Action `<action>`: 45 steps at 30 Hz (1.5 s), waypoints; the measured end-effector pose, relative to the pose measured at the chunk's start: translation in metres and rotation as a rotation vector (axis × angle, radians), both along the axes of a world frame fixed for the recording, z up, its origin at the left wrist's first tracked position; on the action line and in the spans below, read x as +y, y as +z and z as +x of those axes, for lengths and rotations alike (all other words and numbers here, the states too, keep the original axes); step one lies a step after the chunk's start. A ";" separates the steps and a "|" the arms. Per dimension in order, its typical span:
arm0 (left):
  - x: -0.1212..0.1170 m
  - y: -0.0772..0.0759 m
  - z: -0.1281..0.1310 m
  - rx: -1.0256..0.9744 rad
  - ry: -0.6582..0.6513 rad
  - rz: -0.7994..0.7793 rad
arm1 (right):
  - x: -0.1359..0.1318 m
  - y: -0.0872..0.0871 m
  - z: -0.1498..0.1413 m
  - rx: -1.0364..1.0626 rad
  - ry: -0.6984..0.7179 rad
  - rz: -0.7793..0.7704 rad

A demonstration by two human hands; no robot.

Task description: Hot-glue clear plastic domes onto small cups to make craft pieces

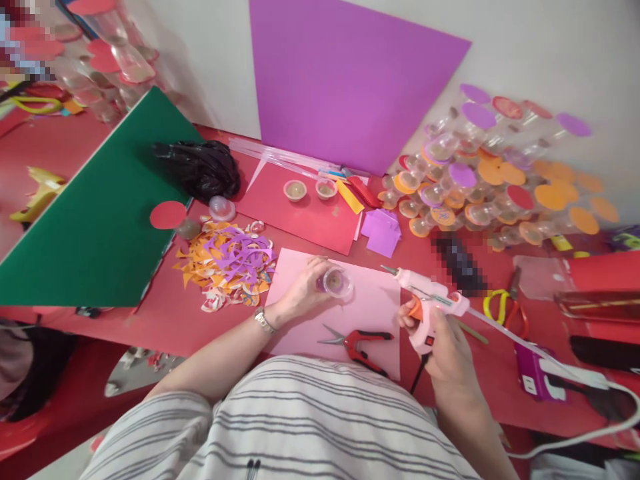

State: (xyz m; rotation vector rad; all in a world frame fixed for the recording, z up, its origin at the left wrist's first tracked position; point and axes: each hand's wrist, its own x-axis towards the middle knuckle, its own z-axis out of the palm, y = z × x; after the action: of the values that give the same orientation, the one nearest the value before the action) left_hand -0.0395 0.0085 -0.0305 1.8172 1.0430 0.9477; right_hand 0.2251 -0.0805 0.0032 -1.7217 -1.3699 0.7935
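My left hand [311,288] is closed round the side of a small clear plastic cup [339,284], held over a pink sheet [295,337]. I look down into its mouth. In my right hand [440,337] is a white hot glue gun [425,287] with an orange trigger; its nozzle points left towards the cup, some way apart from it. A clear glue stick [500,328] sticks out of the gun's back end. Red-handled snips [357,342] lie on the pink sheet, their blades pointing left.
Paper scraps [230,260] are heaped left of the pink sheet. Two small cups [295,191] stand on a red sheet behind it. Joined-cup shapes with coloured discs [465,175] crowd the back right. A green board [100,220] leans at left; scissors [505,307] lie right.
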 end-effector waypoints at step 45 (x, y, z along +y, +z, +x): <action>-0.003 -0.007 0.005 0.062 -0.068 0.060 | 0.035 0.001 0.037 -0.541 0.007 -0.038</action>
State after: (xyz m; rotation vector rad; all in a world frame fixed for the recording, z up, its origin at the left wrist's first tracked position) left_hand -0.0346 0.0059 -0.0376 1.9299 0.9936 0.8963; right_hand 0.2623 -0.0451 0.0039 -2.0530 -1.7175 0.3633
